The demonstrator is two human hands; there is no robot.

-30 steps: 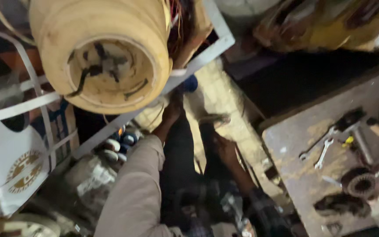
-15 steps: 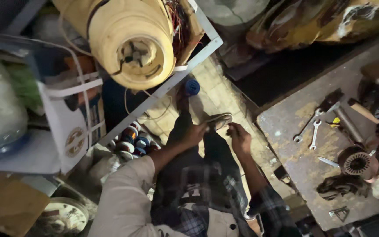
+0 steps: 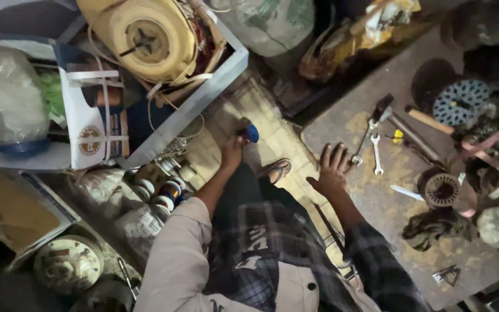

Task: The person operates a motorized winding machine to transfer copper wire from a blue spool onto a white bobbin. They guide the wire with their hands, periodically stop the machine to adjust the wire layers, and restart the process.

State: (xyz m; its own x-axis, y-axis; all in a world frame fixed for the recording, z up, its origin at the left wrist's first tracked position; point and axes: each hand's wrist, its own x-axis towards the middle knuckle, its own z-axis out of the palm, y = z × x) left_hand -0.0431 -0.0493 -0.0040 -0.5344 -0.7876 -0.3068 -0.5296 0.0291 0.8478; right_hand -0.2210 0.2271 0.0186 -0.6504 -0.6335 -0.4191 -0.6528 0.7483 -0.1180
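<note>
We cannot make out how our left hand (image 3: 232,151) grips the small blue-capped object (image 3: 250,133) low by the tiled floor (image 3: 272,124); its fingers are hidden in gloom. The dim workshop crowds in: a pale wire spool (image 3: 145,37) in a crate at far left, a rusty tabletop (image 3: 376,190) on the right. Our right hand (image 3: 331,170) lies flat and spread on the tabletop's left edge, empty, near two wrenches (image 3: 371,147). A sandal (image 3: 277,170) shows between our arms.
</note>
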